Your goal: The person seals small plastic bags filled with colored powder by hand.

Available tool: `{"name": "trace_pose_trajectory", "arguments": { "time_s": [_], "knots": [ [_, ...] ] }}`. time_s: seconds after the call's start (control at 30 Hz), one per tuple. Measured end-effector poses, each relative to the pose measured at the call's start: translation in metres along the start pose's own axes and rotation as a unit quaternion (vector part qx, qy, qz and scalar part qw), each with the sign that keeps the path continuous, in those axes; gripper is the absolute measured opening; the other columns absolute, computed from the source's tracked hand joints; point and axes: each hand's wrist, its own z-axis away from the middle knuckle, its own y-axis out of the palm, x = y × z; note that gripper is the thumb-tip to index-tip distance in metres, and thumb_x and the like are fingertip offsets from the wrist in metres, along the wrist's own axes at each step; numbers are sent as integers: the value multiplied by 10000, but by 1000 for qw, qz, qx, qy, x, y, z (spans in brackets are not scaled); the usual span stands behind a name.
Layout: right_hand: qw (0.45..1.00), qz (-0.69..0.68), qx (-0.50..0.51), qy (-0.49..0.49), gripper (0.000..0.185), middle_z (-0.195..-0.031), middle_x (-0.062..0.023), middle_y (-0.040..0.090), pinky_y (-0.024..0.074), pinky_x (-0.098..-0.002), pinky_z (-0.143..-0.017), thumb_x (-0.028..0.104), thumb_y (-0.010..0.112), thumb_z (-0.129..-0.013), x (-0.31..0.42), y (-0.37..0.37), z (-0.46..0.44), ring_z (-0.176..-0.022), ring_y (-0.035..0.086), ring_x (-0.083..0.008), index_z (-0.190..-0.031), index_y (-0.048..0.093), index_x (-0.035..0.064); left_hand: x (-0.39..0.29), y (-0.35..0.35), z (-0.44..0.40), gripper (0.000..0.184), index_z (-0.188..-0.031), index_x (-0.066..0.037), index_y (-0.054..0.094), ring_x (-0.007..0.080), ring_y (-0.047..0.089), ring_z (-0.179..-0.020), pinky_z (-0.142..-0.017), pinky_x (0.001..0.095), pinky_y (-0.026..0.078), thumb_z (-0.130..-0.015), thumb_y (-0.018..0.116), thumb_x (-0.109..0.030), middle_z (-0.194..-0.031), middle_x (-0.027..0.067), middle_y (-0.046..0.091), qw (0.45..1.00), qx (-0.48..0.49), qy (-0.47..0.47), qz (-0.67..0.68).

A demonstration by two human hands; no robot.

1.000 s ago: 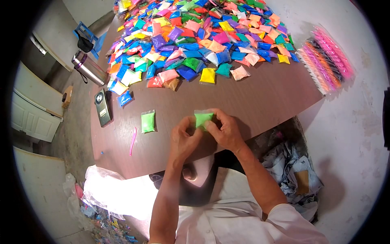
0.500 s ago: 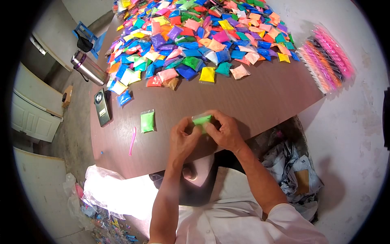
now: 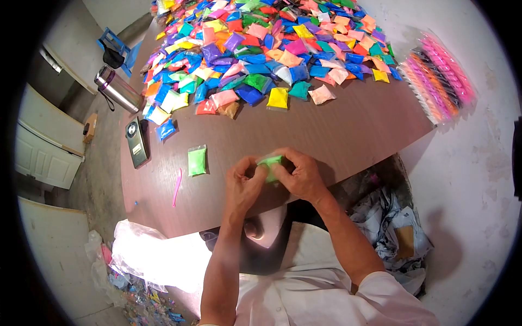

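Between both hands, over the near part of the brown table (image 3: 348, 136), is a light green clay packet (image 3: 270, 161). My left hand (image 3: 243, 180) pinches its left side, thumb on top. On its right side my right hand (image 3: 298, 173) grips with thumb and curled fingers. Parts of the packet are hidden behind the fingers. A second light green packet (image 3: 197, 161) in clear wrap lies flat to the left of my hands. Beside it is a thin pink plastic tool (image 3: 177, 187).
A big heap of colourful packets (image 3: 255, 60) covers the table's far side. A phone (image 3: 136, 143) and a steel flask (image 3: 118, 89) are at the left. Bundled pink, orange and black plastic tools (image 3: 437, 79) lie at the right edge. Crumpled bags (image 3: 391, 228) sit below right.
The fingers have shifted slightly on the green packet, and a bit more of its lower part shows between the thumbs. Everything on the table stays where it was.
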Motion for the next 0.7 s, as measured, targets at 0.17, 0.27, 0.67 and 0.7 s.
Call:
{"name": "trace_pose_trajectory", "arguments": {
  "time_s": [0.17,0.27,0.67,0.7],
  "knots": [
    [999,-31,-8,5,199,-957,-175,749,582,-394,-785,137,687,-957,-4,0,0,-854,743,-312,-1122,720,32,-8,5,3,155,-1034,-1,773,33,599,-744,-664,214,468,-941,725,-115,-803,-33,689,999,-19,31,31],
    [999,-30,-12,8,179,-952,-175,748,581,-403,-786,139,685,-958,-2,0,-1,-854,743,-320,-1093,731,32,-10,6,2,159,-1044,3,771,43,610,-742,-666,220,478,-951,732,-120,-812,-22,702,998,-21,43,40],
    [1000,-1,-4,5,218,-976,-176,756,584,-401,-795,134,703,-933,-1,1,-1,-879,752,-329,-1124,731,31,-2,6,1,190,-1082,20,758,44,604,-748,-663,225,481,-973,733,-134,-822,-12,705,996,-33,59,54],
    [1000,-7,-5,9,221,-976,-168,760,585,-390,-795,122,706,-933,-4,1,-1,-874,755,-314,-1134,729,31,-3,7,1,190,-1082,20,758,44,604,-748,-663,225,481,-973,733,-134,-822,-12,705,996,-33,58,53]
  ]
}}
